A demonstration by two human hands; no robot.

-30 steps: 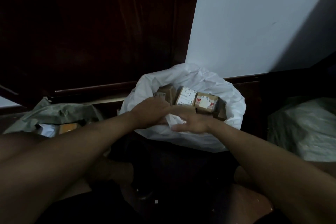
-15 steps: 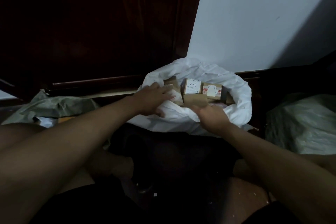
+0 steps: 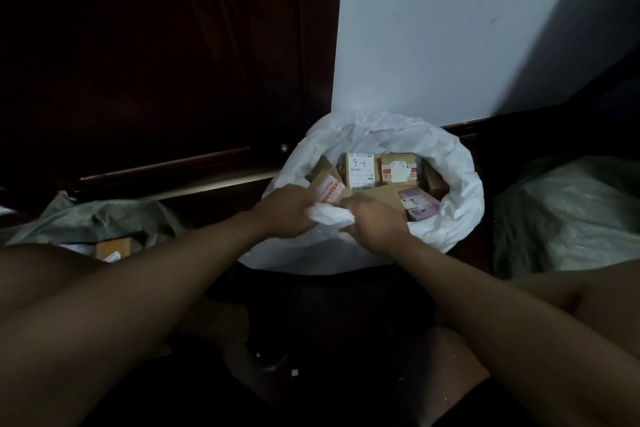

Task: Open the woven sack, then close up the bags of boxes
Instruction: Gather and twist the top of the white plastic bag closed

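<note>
Dim corner by the wall: left hand point(image 3: 287, 210) and right hand point(image 3: 372, 222) both grip the sack point(image 3: 457, 184) rim, probably; gather evenly over the boxes point(image 3: 381, 172).

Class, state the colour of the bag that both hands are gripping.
White; the bag shows best in the head view, its only view.

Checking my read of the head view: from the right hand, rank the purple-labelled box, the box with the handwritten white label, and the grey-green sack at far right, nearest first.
From the right hand:
1. Purple-labelled box, just right of it.
2. Box with the handwritten white label, behind, deeper in the white bag.
3. Grey-green sack, far right.
</note>
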